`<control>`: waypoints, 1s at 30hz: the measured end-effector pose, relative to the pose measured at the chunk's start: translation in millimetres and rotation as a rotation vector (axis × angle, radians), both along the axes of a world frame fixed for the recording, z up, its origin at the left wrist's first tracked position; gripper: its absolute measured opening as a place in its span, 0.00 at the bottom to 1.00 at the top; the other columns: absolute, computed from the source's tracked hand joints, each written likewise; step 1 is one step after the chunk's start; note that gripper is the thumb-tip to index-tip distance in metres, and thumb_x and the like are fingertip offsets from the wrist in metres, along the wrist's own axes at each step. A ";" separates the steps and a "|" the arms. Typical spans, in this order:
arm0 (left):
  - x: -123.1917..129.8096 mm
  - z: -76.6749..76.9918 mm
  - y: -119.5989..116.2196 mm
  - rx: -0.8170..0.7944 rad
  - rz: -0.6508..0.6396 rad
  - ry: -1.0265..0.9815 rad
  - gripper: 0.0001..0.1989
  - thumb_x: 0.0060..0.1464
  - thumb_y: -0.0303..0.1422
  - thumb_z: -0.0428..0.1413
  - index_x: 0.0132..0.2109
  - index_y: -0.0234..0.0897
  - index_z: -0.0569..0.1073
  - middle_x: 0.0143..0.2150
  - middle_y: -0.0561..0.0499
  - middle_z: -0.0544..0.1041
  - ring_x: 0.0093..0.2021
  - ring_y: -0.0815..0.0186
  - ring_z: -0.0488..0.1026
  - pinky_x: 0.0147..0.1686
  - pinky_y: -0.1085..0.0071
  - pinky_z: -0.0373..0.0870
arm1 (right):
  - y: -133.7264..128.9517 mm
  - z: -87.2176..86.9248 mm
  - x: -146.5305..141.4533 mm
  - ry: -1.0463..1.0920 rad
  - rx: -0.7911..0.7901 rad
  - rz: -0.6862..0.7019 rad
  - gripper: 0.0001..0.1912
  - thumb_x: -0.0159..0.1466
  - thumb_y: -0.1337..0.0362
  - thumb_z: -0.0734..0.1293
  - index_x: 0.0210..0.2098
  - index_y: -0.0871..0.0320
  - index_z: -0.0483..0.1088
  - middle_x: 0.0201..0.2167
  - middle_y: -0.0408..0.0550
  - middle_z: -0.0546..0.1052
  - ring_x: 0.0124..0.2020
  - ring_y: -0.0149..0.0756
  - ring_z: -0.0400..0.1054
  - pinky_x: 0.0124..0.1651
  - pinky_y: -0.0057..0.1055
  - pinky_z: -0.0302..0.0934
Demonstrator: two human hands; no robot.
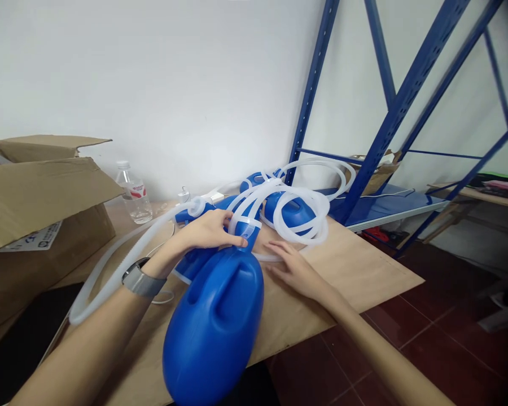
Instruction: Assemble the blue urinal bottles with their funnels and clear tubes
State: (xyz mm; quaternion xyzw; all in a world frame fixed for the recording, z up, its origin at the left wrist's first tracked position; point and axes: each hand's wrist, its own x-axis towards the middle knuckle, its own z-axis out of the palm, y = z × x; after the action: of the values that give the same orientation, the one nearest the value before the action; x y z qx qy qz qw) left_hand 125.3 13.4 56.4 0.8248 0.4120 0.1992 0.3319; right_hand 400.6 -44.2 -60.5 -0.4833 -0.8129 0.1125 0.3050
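Observation:
A large blue plastic bottle (215, 332) with a moulded handle lies near the table's front edge, its neck pointing away from me. My left hand (214, 228) is wrapped round the neck, thumb on top, close to a whitish translucent collar. My right hand (290, 265) is just right of the neck, its fingers apart and holding nothing. Whitish translucent tubing (317, 217) lies coiled beyond my hands. Another blue bottle (290, 210) rests partly under the coils, with more blue pieces behind my left hand.
An open cardboard box (46, 203) stands at the left, with a clear water bottle (136, 194) beside it by the wall. More tubing loops across the wooden table (364, 270). A blue metal rack (375, 152) rises at the right.

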 end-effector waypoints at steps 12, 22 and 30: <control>-1.4 0.1 -2.1 0.320 0.207 0.184 0.53 0.45 0.57 0.68 0.70 0.34 0.63 0.51 0.40 0.82 0.48 0.45 0.80 0.47 0.57 0.73 | 39.4 -15.1 37.6 -0.351 0.154 -0.131 0.17 0.76 0.59 0.59 0.54 0.55 0.76 0.54 0.59 0.81 0.58 0.57 0.75 0.59 0.54 0.70; -5.7 -0.1 -3.2 0.406 0.269 0.220 0.66 0.46 0.59 0.67 0.80 0.34 0.45 0.62 0.33 0.76 0.57 0.39 0.77 0.54 0.53 0.72 | 49.8 -27.6 101.5 -0.202 0.177 -0.180 0.24 0.74 0.57 0.59 0.67 0.45 0.68 0.68 0.52 0.73 0.67 0.57 0.68 0.66 0.58 0.66; -8.5 13.0 -3.1 0.328 0.262 0.137 0.40 0.54 0.55 0.62 0.67 0.37 0.72 0.52 0.44 0.81 0.45 0.52 0.79 0.51 0.59 0.72 | 43.8 -14.3 85.6 0.006 0.255 -0.073 0.17 0.70 0.54 0.67 0.56 0.48 0.74 0.66 0.53 0.73 0.69 0.58 0.64 0.73 0.62 0.56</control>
State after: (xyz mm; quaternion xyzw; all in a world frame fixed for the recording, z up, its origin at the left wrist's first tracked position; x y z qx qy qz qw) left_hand 116.8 10.4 69.4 0.8188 0.4993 0.2486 0.1359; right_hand 486.2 -0.4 -74.7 -0.4694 -0.8015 -0.0015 0.3705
